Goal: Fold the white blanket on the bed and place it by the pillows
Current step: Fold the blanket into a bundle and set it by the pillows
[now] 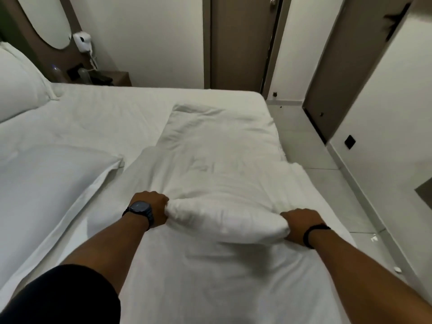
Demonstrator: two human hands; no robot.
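Fingers of left hand (153,208) and right hand (300,224) clench blanket (224,160) (near end).

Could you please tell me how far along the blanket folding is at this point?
Partly done: the white blanket already lies narrowed into a long strip across the bed. In hand: the left hand and right hand grip the two ends of its near edge, bunched into a roll. Left: finishing the fold and moving it beside the pillows to the left.

White blanket (217,160), white bed (117,108), white pillows (46,181); black watch (139,206), brown door (240,43)
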